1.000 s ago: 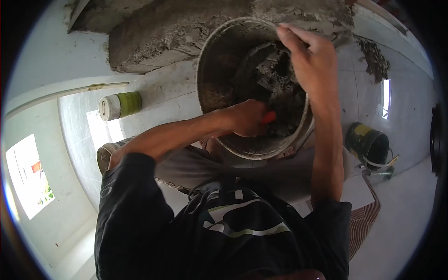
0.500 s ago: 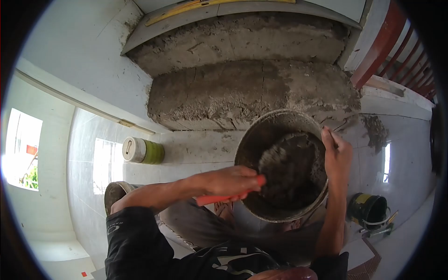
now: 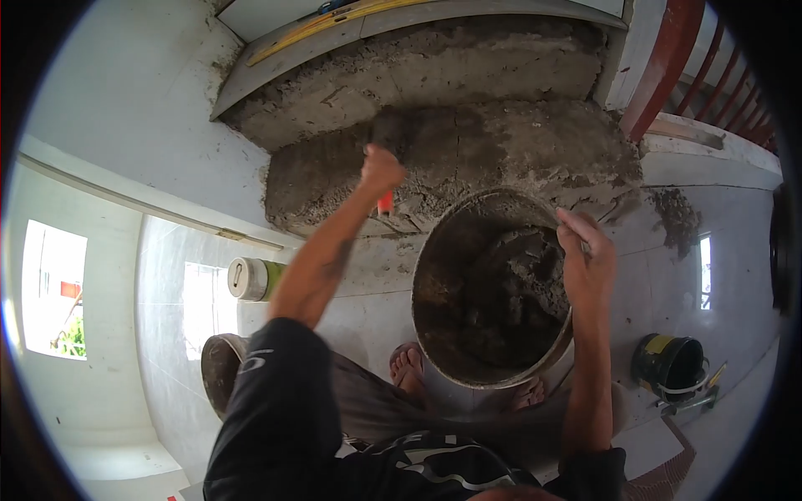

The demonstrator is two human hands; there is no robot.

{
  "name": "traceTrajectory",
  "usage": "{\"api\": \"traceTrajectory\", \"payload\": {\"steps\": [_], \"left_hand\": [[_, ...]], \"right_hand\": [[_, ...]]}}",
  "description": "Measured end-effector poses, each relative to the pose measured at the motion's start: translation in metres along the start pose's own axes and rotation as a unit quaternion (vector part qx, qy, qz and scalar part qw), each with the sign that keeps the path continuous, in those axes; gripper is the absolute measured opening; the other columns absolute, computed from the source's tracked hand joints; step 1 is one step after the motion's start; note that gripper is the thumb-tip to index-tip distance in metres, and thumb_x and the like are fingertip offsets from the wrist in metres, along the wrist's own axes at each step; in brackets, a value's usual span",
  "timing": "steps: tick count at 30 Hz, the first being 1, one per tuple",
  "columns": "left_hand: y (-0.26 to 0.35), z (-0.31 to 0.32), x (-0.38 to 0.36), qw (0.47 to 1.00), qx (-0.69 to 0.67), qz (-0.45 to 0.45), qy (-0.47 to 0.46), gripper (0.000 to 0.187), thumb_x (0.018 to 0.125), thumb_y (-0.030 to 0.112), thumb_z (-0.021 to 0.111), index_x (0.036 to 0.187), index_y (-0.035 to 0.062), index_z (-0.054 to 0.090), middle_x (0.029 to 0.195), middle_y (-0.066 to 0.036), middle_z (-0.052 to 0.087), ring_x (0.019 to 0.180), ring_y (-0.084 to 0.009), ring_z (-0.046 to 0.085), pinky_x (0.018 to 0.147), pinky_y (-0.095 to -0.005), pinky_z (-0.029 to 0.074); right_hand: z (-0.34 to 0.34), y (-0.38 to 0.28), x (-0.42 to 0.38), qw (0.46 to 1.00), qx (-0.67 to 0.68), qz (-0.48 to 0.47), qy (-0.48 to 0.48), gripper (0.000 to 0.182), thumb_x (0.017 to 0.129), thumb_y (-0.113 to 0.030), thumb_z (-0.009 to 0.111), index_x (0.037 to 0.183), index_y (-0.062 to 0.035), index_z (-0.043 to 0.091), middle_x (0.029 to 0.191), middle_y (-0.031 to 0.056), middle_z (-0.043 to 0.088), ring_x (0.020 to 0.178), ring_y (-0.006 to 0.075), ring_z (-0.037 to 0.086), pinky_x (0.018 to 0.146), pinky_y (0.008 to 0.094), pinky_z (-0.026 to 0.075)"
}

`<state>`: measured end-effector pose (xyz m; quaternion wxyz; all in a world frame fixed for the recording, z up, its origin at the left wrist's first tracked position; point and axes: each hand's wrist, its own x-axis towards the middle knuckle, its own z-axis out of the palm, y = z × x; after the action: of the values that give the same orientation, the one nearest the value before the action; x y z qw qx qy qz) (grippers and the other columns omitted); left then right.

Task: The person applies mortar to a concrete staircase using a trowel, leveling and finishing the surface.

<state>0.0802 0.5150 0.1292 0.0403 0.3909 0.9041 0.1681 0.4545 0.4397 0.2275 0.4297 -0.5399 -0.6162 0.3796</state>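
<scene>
My left hand (image 3: 381,169) is stretched forward and grips the red handle of a trowel (image 3: 389,138), whose blade carries dark mortar against the rough cement step (image 3: 501,150). My right hand (image 3: 585,259) holds the right rim of a round bucket (image 3: 434,250) that is partly filled with wet grey mortar (image 3: 510,292). The bucket stands between my legs, just in front of the step, with my bare foot (image 3: 408,367) below it.
A green can with a white lid (image 3: 255,279) lies on the tiled floor at the left. A black and yellow bucket (image 3: 668,367) stands at the right beside small tools. A second rough step (image 3: 434,67) rises behind, with red railing (image 3: 668,58) at the upper right.
My left hand has lifted the trowel out of the bucket and carried it forward to the step. My right hand stays on the bucket rim. The view has tilted up.
</scene>
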Motion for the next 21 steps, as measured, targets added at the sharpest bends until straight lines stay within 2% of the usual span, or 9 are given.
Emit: {"api": "traceTrajectory", "payload": {"steps": [4, 6, 8, 9, 11, 12, 14, 16, 21], "left_hand": [[0.002, -0.038, -0.031, 0.995, -0.055, 0.081, -0.016, 0.038, 0.076, 0.014, 0.062, 0.102, -0.0126, 0.055, 0.100, -0.024, 0.064, 0.104, -0.0428, 0.061, 0.085, -0.0453, 0.050], [-0.019, -0.065, -0.024, 0.987, -0.041, 0.075, -0.136, 0.046, 0.078, 0.015, 0.058, 0.114, -0.0127, 0.050, 0.103, -0.026, 0.063, 0.103, -0.0459, 0.060, 0.089, -0.0452, 0.048], [-0.060, -0.077, -0.011, 0.976, -0.004, 0.200, -0.090, 0.051, 0.080, 0.020, 0.059, 0.119, -0.0095, 0.048, 0.100, -0.027, 0.063, 0.101, -0.0449, 0.061, 0.088, -0.0436, 0.048], [-0.058, -0.100, -0.034, 0.971, -0.140, 0.179, -0.072, 0.047, 0.080, 0.022, 0.061, 0.117, -0.0039, 0.048, 0.083, -0.019, 0.064, 0.088, -0.0362, 0.065, 0.079, -0.0402, 0.051], [-0.029, -0.164, -0.082, 0.909, -0.259, 0.130, -0.300, 0.031, 0.088, 0.019, 0.061, 0.109, 0.0024, 0.046, 0.071, -0.005, 0.055, 0.061, -0.0098, 0.054, 0.057, -0.0272, 0.047], [-0.017, -0.179, -0.109, 0.914, -0.242, 0.136, -0.296, 0.023, 0.091, 0.018, 0.060, 0.106, 0.0050, 0.049, 0.072, -0.003, 0.056, 0.058, -0.0088, 0.052, 0.055, -0.0266, 0.046], [0.000, -0.191, -0.133, 0.911, -0.102, 0.177, -0.359, 0.022, 0.092, 0.022, 0.059, 0.104, 0.0062, 0.051, 0.073, -0.008, 0.062, 0.060, -0.0175, 0.060, 0.058, -0.0337, 0.049], [0.016, -0.170, -0.162, 0.845, 0.053, 0.450, -0.284, 0.027, 0.094, 0.030, 0.055, 0.108, 0.0070, 0.053, 0.078, -0.017, 0.066, 0.068, -0.0308, 0.066, 0.062, -0.0449, 0.051], [0.108, -0.062, -0.192, 0.820, 0.153, 0.456, -0.311, 0.025, 0.093, 0.021, 0.048, 0.111, 0.0053, 0.054, 0.088, -0.021, 0.068, 0.084, -0.0366, 0.068, 0.071, -0.0488, 0.054]], "right_hand": [[-0.007, 0.007, 0.003, 0.999, -0.005, -0.032, 0.005, 0.024, 0.089, -0.007, 0.058, 0.111, 0.0005, 0.067, 0.112, 0.0181, 0.065, 0.098, 0.0258, 0.064, 0.086, 0.0314, 0.048], [0.005, 0.001, 0.000, 0.998, -0.012, -0.064, -0.014, 0.023, 0.090, -0.005, 0.057, 0.110, 0.0011, 0.067, 0.111, 0.0176, 0.066, 0.099, 0.0267, 0.065, 0.087, 0.0317, 0.048], [-0.002, 0.007, 0.004, 0.998, -0.033, -0.048, -0.006, 0.022, 0.090, -0.006, 0.057, 0.108, 0.0018, 0.067, 0.110, 0.0180, 0.067, 0.102, 0.0287, 0.065, 0.088, 0.0333, 0.048], [-0.008, 0.000, 0.004, 0.999, -0.044, -0.025, -0.014, 0.024, 0.089, -0.012, 0.059, 0.108, 0.0020, 0.067, 0.109, 0.0190, 0.068, 0.105, 0.0302, 0.064, 0.090, 0.0350, 0.047], [-0.017, 0.008, 0.008, 0.996, -0.086, -0.032, -0.014, 0.029, 0.088, -0.019, 0.062, 0.108, 0.0020, 0.067, 0.107, 0.0203, 0.067, 0.105, 0.0320, 0.064, 0.090, 0.0355, 0.047], [-0.024, 0.011, 0.005, 0.993, -0.115, -0.008, -0.013, 0.032, 0.088, -0.021, 0.063, 0.110, 0.0019, 0.067, 0.106, 0.0195, 0.068, 0.104, 0.0309, 0.064, 0.090, 0.0354, 0.047], [-0.031, 0.018, 0.012, 0.988, -0.152, 0.008, -0.014, 0.035, 0.088, -0.024, 0.064, 0.112, 0.0018, 0.066, 0.104, 0.0188, 0.069, 0.103, 0.0298, 0.065, 0.090, 0.0353, 0.047], [-0.044, 0.032, 0.014, 0.989, -0.135, -0.043, -0.053, 0.038, 0.087, -0.024, 0.066, 0.117, -0.0003, 0.065, 0.104, 0.0166, 0.070, 0.100, 0.0250, 0.066, 0.087, 0.0336, 0.048], [-0.059, 0.038, 0.011, 0.989, -0.119, -0.031, -0.084, 0.038, 0.087, -0.025, 0.066, 0.119, -0.0047, 0.065, 0.107, 0.0156, 0.070, 0.099, 0.0202, 0.066, 0.085, 0.0309, 0.049]]}}
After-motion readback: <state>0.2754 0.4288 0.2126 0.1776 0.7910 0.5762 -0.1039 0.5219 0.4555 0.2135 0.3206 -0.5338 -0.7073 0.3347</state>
